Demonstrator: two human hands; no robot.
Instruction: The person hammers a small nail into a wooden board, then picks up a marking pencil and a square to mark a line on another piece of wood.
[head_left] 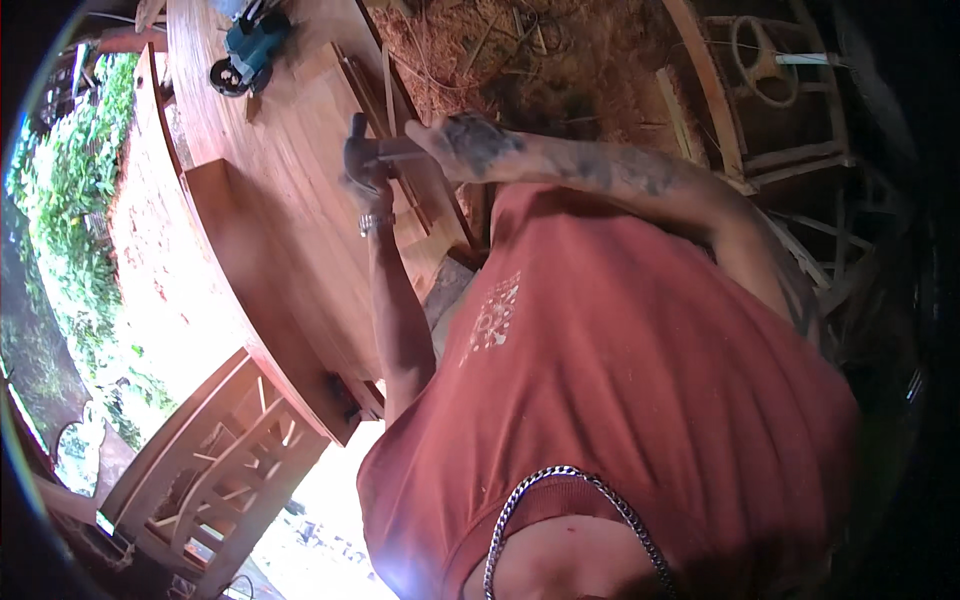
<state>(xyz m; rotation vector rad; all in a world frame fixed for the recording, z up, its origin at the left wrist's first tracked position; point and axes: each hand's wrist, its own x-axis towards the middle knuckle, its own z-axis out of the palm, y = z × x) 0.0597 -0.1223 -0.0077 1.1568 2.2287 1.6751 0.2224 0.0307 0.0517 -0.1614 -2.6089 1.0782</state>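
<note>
My left hand (367, 172), with a metal-banded watch on its wrist, is over the wooden workbench (290, 210). One of its digits points up, and the others are closed round one end of a short pale piece of wood (400, 149). From the right, my right hand (462, 146) meets the other end of that piece, its thumb stretched along the top. Part of this hand's fingers is hidden. Just beyond both hands, long narrow wooden strips (372, 92) lie along the bench's right edge.
A teal power tool (255, 50) with black round parts stands at the bench's far end. Wooden chairs stand at lower left (235, 455) and upper right (790, 160). Shavings (455, 55) cover the ground beyond the bench. A small dark object (343, 396) sits near the bench's front corner.
</note>
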